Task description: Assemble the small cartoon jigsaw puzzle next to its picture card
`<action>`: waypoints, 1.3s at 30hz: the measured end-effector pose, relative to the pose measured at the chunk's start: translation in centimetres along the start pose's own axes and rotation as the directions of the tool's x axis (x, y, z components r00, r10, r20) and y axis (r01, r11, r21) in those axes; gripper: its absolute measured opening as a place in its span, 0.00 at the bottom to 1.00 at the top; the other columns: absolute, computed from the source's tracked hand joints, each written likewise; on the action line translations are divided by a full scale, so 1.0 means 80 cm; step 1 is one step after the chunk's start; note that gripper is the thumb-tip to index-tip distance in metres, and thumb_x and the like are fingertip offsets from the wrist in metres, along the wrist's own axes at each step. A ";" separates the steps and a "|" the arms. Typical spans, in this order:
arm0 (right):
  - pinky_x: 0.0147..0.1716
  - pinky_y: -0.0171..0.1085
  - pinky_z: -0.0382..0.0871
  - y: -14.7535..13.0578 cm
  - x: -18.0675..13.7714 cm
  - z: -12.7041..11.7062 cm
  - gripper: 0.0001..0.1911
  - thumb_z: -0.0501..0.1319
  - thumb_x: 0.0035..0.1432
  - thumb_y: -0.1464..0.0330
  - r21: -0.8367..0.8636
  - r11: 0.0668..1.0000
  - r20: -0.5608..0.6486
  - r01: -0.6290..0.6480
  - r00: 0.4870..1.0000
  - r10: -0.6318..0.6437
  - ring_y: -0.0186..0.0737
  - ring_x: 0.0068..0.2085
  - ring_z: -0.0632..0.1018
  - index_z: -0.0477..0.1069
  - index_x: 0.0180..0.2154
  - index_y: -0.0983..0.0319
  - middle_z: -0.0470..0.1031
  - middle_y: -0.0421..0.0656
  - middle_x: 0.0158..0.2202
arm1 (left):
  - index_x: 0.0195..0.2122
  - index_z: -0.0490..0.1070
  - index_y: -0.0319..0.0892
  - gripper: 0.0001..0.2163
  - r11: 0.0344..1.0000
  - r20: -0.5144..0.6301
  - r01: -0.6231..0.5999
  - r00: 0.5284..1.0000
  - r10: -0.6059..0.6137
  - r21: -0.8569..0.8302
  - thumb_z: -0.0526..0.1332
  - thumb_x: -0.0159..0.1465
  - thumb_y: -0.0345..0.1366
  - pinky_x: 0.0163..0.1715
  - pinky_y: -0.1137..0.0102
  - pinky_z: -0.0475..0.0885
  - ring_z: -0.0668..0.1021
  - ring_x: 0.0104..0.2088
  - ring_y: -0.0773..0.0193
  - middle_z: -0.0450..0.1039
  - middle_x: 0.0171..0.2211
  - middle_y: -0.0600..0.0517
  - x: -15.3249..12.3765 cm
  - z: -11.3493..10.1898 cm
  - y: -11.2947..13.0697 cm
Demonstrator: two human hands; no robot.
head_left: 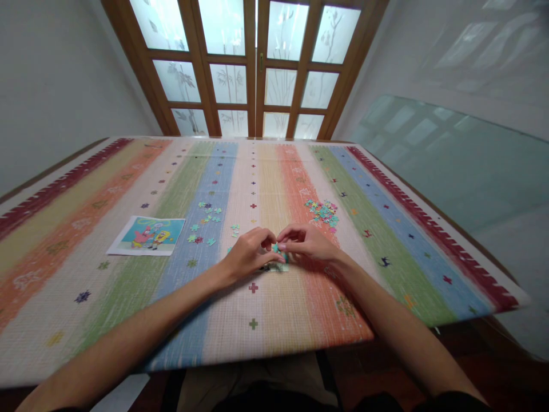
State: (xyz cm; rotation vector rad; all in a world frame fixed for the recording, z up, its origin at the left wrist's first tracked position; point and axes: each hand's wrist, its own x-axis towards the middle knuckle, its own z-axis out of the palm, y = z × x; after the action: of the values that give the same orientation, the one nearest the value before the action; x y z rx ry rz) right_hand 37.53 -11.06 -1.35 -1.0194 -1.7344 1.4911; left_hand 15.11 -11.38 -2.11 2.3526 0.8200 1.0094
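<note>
My left hand [249, 252] and my right hand [306, 241] meet at the middle of the striped table mat [266, 309], fingers pinched together on small teal jigsaw pieces [278, 250]. A small joined patch of puzzle [278, 266] lies on the mat just under my fingertips, mostly hidden by them. A heap of loose puzzle pieces [322, 210] sits just beyond my right hand. More scattered pieces [206, 220] lie beyond my left hand.
A cartoon reference picture [148, 234] lies flat on the mat at the left. The table's near edge runs above my lap. A glass pane [463, 166] leans at the right. Wooden frosted-glass doors [257, 68] stand behind the table.
</note>
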 end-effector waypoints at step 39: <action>0.31 0.36 0.65 0.004 -0.006 -0.016 0.07 0.67 0.56 0.66 -0.544 0.839 -0.016 0.006 1.000 -0.018 0.37 0.29 0.75 0.84 0.32 0.62 0.81 0.44 0.29 | 0.45 0.73 0.38 0.17 0.856 0.376 -0.360 0.901 0.216 0.371 0.50 0.77 0.45 0.44 0.58 0.71 0.75 0.45 0.52 0.76 0.49 0.42 -0.042 0.010 0.038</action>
State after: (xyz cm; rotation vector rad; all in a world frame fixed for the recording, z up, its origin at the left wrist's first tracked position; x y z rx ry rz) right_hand 38.93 -10.82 -1.43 -1.2891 -2.2079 0.9768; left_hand 14.88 -15.99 -2.40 2.9959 0.6128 0.5503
